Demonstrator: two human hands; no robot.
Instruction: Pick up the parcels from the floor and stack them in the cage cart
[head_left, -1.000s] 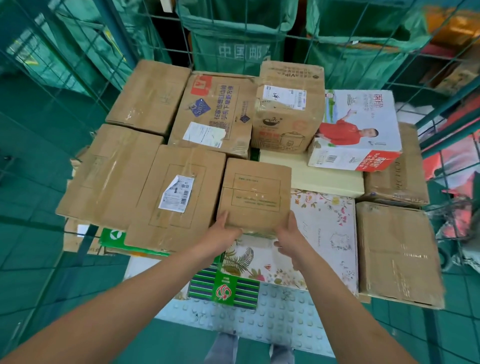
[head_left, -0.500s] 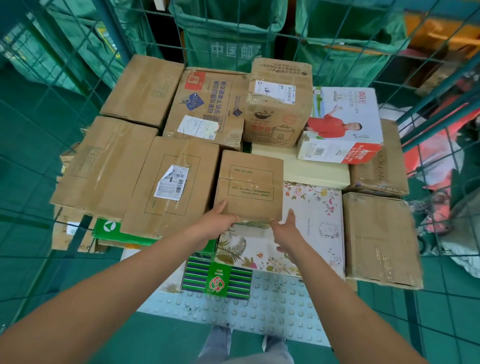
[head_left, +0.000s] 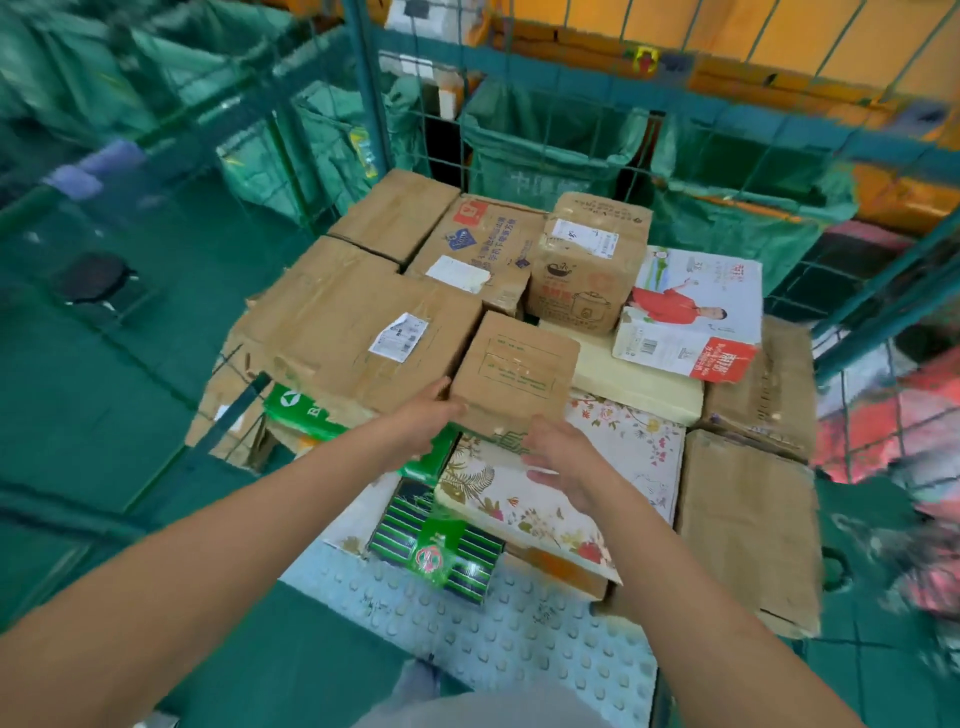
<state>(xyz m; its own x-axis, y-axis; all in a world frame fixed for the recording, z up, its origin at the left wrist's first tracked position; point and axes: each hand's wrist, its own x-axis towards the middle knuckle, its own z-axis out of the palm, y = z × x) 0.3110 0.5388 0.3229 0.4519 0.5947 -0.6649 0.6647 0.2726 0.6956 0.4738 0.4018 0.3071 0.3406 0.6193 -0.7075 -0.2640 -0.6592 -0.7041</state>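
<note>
Beside the taped carton (head_left: 363, 332), small box (head_left: 514, 374) between two slack, unclenched hands (head_left: 421, 426).

Left hand (head_left: 423, 421): fingers straight, touching the near left corner of the small brown box (head_left: 514, 376).
Right hand (head_left: 563, 457): open, just off the box's near edge.
Small brown box: atop the floral box (head_left: 613, 467), inside the cage cart (head_left: 363, 104).

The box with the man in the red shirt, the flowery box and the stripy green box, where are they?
Box with the man in the red shirt (head_left: 691, 306): head view, on the printed top face.
Flowery box (head_left: 623, 441): head view, on its bare top right of the hands.
Stripy green box (head_left: 441, 551): head view, on its striped top.
</note>
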